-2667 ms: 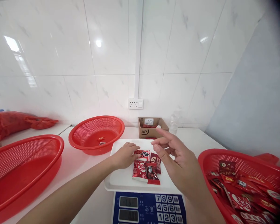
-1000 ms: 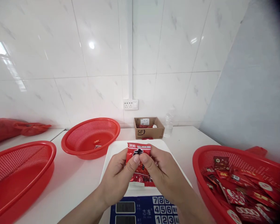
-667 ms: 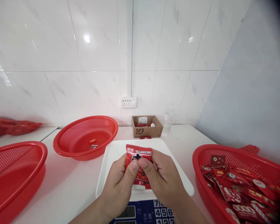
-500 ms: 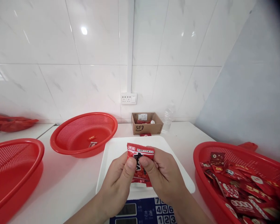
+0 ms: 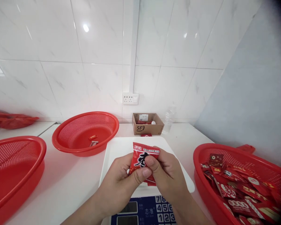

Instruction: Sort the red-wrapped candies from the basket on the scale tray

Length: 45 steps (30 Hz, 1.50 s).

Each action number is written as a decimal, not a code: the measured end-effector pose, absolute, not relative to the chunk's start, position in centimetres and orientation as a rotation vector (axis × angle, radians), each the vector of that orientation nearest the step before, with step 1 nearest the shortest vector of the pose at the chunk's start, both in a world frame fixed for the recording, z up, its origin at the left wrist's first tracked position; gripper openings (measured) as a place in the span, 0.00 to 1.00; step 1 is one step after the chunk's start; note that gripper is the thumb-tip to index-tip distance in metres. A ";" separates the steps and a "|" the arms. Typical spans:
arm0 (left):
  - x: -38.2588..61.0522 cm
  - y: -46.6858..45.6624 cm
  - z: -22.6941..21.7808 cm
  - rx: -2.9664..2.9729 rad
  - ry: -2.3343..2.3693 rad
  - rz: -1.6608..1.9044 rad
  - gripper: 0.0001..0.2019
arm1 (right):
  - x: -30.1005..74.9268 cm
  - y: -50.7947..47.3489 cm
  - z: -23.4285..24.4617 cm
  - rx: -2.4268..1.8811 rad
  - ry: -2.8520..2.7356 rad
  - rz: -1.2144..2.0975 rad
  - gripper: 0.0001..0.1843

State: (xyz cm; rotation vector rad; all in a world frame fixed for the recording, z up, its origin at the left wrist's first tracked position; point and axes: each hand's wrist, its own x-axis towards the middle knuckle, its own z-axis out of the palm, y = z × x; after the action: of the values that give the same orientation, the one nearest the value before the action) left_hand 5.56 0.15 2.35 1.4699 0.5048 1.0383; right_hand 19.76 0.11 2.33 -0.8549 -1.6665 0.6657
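A small red snack packet (image 5: pixel 140 156) with a large black character on its front is held upright between both hands. My left hand (image 5: pixel 121 181) grips its lower left side, thumb pressed across the front. My right hand (image 5: pixel 165 172) is closed on its right side, with the thumb on the front near the middle. Parts of the packet's lower edge are hidden by the thumbs. Beneath the hands lies the white plate (image 5: pixel 114 147) of a weighing scale, whose blue keypad panel (image 5: pixel 150 211) shows nearest me.
At right stands a red basket (image 5: pixel 201 156) full of snack packets. Another red basket (image 5: pixel 65 125), holding two small packets, sits at back left; a third red basket (image 5: pixel 39 150) is at far left. A cardboard box (image 5: pixel 148 128) and a clear plastic bottle (image 5: pixel 169 120) stand by the wall.
The packet has turned slightly and shifted a little to the right, uncovering more of its black character. My left thumb has slid right and down across the packet, close to my right thumb.
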 end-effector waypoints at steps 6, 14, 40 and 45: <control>5.4 0.4 2.2 1.460 0.498 1.052 0.09 | 20.0 0.3 2.1 -0.817 -1.641 0.862 0.26; 5.4 0.6 1.8 1.463 0.440 0.971 0.16 | 20.4 0.2 3.0 -0.905 -1.810 0.588 0.26; -3.1 10.7 2.4 1.970 1.897 1.125 0.19 | 23.5 -0.5 4.4 -1.032 -1.658 0.660 0.20; 0.5 7.8 0.9 2.266 1.537 0.707 0.20 | 24.4 -0.4 4.4 -1.007 -1.643 0.621 0.19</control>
State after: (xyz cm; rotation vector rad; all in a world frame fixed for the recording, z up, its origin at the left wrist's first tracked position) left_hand 0.51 7.84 0.90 2.2660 1.5371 0.7067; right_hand 24.36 -0.42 4.36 -1.0068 -1.6427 0.6208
